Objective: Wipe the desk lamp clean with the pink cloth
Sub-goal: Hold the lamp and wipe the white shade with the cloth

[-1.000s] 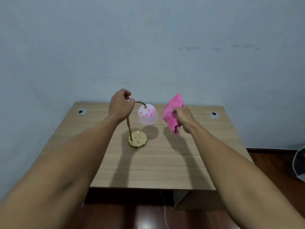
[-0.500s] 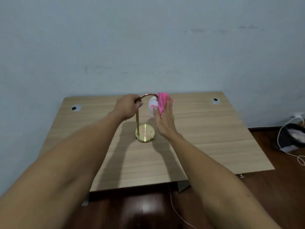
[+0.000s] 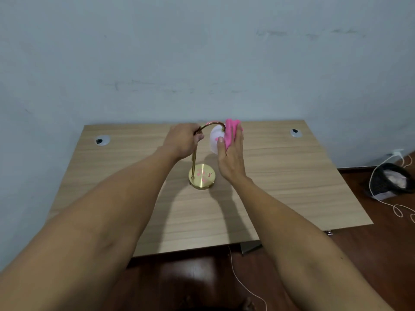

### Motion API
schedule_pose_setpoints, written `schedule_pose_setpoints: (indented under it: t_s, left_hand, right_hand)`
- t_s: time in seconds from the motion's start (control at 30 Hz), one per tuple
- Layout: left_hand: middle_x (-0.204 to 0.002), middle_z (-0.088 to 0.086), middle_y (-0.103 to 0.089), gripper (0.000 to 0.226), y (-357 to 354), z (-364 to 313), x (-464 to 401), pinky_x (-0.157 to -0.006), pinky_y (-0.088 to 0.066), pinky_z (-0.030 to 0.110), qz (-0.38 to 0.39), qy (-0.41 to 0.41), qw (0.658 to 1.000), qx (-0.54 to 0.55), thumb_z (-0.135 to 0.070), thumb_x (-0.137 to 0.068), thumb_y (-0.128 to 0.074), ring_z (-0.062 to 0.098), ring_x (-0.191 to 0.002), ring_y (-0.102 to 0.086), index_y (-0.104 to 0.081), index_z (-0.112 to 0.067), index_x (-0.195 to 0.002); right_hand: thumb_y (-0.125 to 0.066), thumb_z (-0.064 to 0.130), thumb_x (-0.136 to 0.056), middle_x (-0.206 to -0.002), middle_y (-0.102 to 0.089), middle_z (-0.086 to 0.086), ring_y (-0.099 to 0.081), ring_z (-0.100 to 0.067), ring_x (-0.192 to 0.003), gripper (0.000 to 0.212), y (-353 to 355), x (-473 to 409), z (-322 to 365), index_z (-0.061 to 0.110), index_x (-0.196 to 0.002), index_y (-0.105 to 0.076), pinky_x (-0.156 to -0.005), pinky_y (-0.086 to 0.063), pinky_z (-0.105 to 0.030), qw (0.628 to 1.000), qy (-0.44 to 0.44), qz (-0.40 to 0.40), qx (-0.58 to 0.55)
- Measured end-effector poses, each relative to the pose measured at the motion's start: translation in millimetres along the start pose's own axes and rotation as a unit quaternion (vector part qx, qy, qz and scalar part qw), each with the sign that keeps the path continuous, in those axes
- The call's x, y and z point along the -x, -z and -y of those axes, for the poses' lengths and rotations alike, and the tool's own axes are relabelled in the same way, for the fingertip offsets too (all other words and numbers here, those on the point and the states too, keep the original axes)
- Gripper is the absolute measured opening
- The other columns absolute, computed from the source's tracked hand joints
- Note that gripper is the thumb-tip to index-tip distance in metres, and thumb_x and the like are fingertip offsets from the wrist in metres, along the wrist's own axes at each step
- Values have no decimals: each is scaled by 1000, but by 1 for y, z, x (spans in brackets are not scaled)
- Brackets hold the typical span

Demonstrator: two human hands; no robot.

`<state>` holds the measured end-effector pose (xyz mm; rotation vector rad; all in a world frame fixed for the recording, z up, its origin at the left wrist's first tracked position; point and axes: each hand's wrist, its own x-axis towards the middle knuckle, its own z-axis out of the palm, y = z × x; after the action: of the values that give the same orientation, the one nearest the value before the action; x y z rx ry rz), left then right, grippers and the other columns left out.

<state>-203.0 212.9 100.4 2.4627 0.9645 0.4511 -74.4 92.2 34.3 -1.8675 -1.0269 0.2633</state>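
Note:
A small desk lamp stands mid-desk on a round brass base (image 3: 202,176) with pink marks. A thin gold stem rises and curves over to a white shade (image 3: 214,140) with pink spots. My left hand (image 3: 183,140) is closed around the top of the stem. My right hand (image 3: 231,154) presses the pink cloth (image 3: 231,131) flat against the right side of the shade, fingers pointing up. The hand and cloth hide most of the shade.
The wooden desk (image 3: 280,187) backs onto a pale wall and has two cable holes, one at the back left (image 3: 102,140) and one at the back right (image 3: 295,132). On the dark floor to the right lie a black basket (image 3: 390,181) and white cords.
A second ago my right hand held the cloth in the air to the right of the shade; it has since moved left and pressed the cloth onto the shade. My left hand has kept its grip.

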Motion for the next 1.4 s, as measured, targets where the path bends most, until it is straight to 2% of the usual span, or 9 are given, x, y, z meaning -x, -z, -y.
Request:
schedule_pose_setpoints:
  t_s: [0.17, 0.3, 0.47, 0.63, 0.87, 1.03, 1.17, 1.27, 1.4]
  left_hand:
    - [-71, -1, -56, 18, 0, -2, 0, -69, -40, 34, 6, 3, 1000, 2, -28, -93, -59, 32, -80, -58, -58, -20, -76]
    - [-69, -3, -55, 17, 0, -1, -3, -68, -40, 32, 19, 12, 1000, 18, -27, -93, -60, 28, -77, -55, -59, -22, -77]
    - [-73, 0, -59, 15, 2, 0, -4, -70, -43, 33, 21, 15, 999, 24, -28, -92, -61, 28, -79, -57, -61, -22, -78]
    - [-71, -1, -57, 16, 1, -1, -5, -68, -41, 32, 23, 16, 999, 21, -28, -93, -61, 30, -80, -58, -62, -21, -78]
    - [-76, 4, -64, 13, 2, 0, -5, -73, -46, 35, 30, 22, 999, 23, -27, -92, -61, 32, -84, -61, -64, -19, -82]
    - [-77, 4, -65, 15, 2, 0, -6, -73, -48, 37, 29, 21, 999, 20, -28, -92, -61, 31, -83, -61, -67, -15, -85]
    - [-72, 2, -61, 13, 1, -1, -7, -67, -42, 33, 30, 17, 999, 20, -27, -92, -61, 31, -81, -60, -65, -19, -82]
    - [-72, 1, -60, 13, 1, -2, -7, -67, -39, 31, 32, 19, 999, 22, -27, -92, -61, 30, -81, -59, -63, -22, -80]
    - [-75, 2, -63, 13, 3, -1, -7, -70, -45, 34, 39, 20, 999, 22, -27, -92, -61, 29, -81, -61, -63, -22, -80]
  right_hand:
    - [-36, 35, -109, -171, 18, 0, 20, -16, -156, 69, -6, 30, -21, 24, -163, 6, -126, 0, -36, 997, 51, 26, 48]
    - [-35, 33, -111, -170, 15, 8, 16, -7, -156, 67, -13, 36, -15, 18, -163, 4, -129, -12, -47, 999, -10, -22, -32]
    - [-31, 39, -110, -172, 7, -3, 7, -17, -158, 64, -13, 12, 7, 19, -163, -2, -128, -12, -50, 999, -20, -40, -11]
    - [-39, 28, -109, -170, 20, -4, 20, -19, -156, 69, -16, 40, -17, 18, -163, 3, -127, -6, -35, 998, 50, -6, 36]
    - [-31, 39, -110, -172, 4, -1, -1, -18, -159, 66, -10, 20, 0, 17, -163, 2, -127, -19, -48, 997, -54, -37, -41]
    - [-36, 32, -110, -171, 7, -15, 9, -28, -158, 67, -14, 23, -2, 9, -162, -2, -129, -11, -48, 997, 35, -26, 66]
    - [-44, 22, -106, -169, 8, -16, 8, -35, -158, 70, -15, 44, -29, 9, -161, -2, -126, -19, -53, 984, 124, -9, 126]
    - [-43, 21, -107, -169, 16, -7, 10, -27, -158, 72, -15, 44, -26, 8, -162, 2, -127, -17, -52, 994, 86, -26, 61]
    - [-32, 34, -109, -171, 0, -17, 6, -30, -158, 68, -20, 19, -1, -1, -160, -5, -129, -6, -48, 994, 39, -55, 87]
